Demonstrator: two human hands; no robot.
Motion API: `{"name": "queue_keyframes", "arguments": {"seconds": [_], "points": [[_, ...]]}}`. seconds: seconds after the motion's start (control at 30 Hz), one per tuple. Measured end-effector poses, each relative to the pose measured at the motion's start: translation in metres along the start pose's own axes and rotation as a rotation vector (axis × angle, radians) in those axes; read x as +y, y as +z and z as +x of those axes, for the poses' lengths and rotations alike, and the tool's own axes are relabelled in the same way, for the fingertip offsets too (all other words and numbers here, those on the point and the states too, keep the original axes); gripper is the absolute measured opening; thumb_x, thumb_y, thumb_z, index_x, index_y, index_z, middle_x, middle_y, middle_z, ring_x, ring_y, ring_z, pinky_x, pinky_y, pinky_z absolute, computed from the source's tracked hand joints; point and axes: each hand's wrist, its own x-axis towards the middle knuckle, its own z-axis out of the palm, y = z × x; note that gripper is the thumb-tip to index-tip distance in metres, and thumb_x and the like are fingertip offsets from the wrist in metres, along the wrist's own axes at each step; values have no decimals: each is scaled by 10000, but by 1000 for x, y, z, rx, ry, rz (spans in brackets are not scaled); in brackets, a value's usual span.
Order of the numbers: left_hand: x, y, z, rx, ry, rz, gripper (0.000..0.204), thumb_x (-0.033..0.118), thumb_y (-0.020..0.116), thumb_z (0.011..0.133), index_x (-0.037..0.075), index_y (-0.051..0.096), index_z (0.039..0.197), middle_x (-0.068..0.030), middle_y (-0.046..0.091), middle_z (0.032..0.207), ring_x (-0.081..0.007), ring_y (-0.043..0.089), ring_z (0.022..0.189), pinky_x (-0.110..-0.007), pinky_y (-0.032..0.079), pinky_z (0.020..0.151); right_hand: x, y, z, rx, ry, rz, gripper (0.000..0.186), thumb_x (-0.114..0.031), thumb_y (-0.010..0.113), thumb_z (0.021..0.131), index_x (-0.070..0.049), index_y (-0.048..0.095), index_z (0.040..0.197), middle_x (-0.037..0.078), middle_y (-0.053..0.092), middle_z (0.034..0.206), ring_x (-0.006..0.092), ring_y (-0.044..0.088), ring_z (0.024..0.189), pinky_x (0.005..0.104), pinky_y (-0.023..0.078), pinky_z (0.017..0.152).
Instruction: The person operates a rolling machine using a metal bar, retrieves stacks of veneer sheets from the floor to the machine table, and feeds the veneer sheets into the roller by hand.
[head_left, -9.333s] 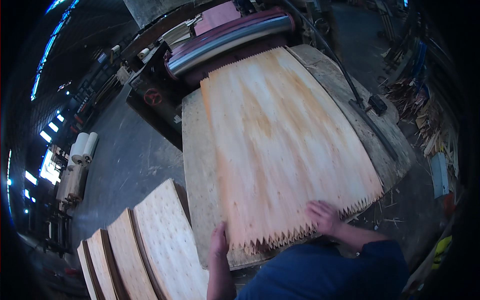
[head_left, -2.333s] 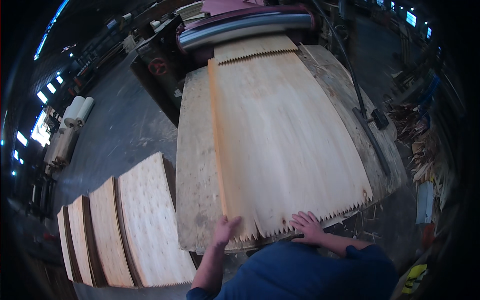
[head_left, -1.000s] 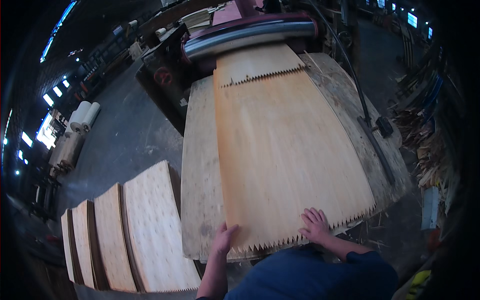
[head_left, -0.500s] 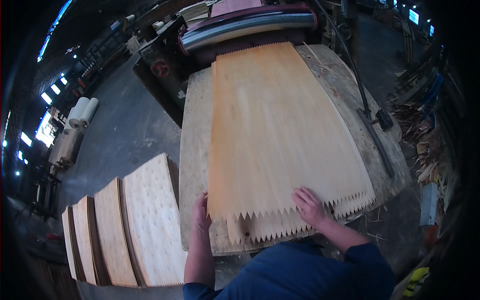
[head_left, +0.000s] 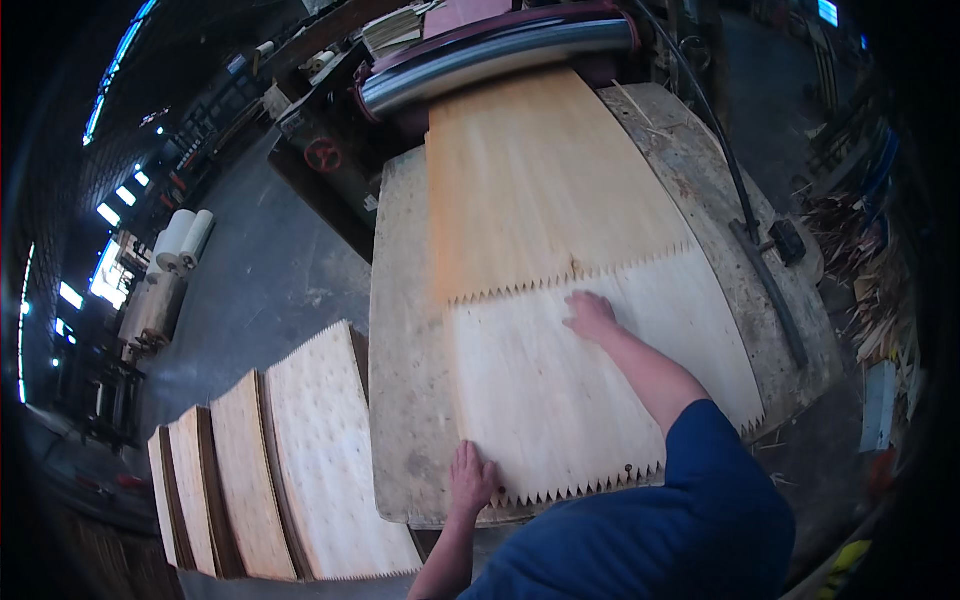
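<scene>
A tan wood veneer sheet [head_left: 540,190] lies on the worn board table [head_left: 410,280], its far end at a shiny metal roller [head_left: 500,68]. Below it, a paler veneer sheet [head_left: 530,390] is uncovered, with a toothed near edge and small dark knots. My right hand [head_left: 590,315] rests on the pale sheet with its fingers apart, just short of the tan sheet's jagged edge. By the pale sheet's near left corner lies my left hand [head_left: 472,480], fingers stretched forward. Whether its fingertips go under that edge cannot be made out.
Several stacks of veneer [head_left: 335,450] stand to the left of the table. A black bar [head_left: 770,290] runs along the table's right side. Scrap wood strips [head_left: 850,255] are heaped at the right. Farther left, white rolls [head_left: 185,240] lie near a log.
The tan sheet has slid forward to the roller, uncovering the pale sheet. My right hand has reached forward. My left hand has moved off the tan sheet's edge to the pale sheet's near corner.
</scene>
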Motion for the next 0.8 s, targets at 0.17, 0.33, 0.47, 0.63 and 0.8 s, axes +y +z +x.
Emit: {"name": "queue_keyframes", "arguments": {"seconds": [0.17, 0.33, 0.47, 0.63, 0.8], "points": [[-18, 0, -8, -6, -134, 32, 645, 282, 577, 833, 37, 332, 1377, -218, 307, 1434, -366, 296, 1325, -461, 245, 1074, 38, 64, -109, 128, -194, -110, 520, -350, 492, 887, -96, 421, 1335, 106, 326, 1438, 284, 252, 1352, 483, 154, 1113], [-24, -17, 2, 166, 5, -266, 500, 205, 634, 812, -7, 476, 1237, -262, 445, 1313, -346, 473, 1194, -430, 392, 975, 38, 57, -228, 44, -197, -112, 549, -395, 479, 888, -95, 417, 1344, 104, 302, 1455, 288, 230, 1361, 482, 132, 1119], [25, -55, 9, -143, -444, -1216, 355, 173, 611, 846, -41, 535, 1119, -208, 577, 1158, -245, 588, 1022, -358, 463, 871, 28, 63, -288, -11, -240, -155, 642, -482, 529, 835, -105, 425, 1343, 108, 320, 1443, 291, 235, 1358, 496, 126, 1114], [52, -77, 8, -295, -305, -1052, 295, 141, 606, 859, -22, 573, 1102, -103, 657, 984, -152, 624, 839, -292, 491, 744, 15, 44, -315, -126, -394, -200, 714, -512, 566, 797, -115, 399, 1365, 96, 311, 1449, 292, 255, 1349, 506, 147, 1106], [60, -119, 27, -303, -221, -1317, 306, 165, 616, 857, -15, 585, 1103, -82, 660, 955, -157, 627, 795, -298, 495, 727, 11, 40, -306, 280, -371, -29, 500, -191, 620, 756, -107, 528, 1241, 118, 455, 1332, 310, 386, 1268, 488, 302, 1040]]}}
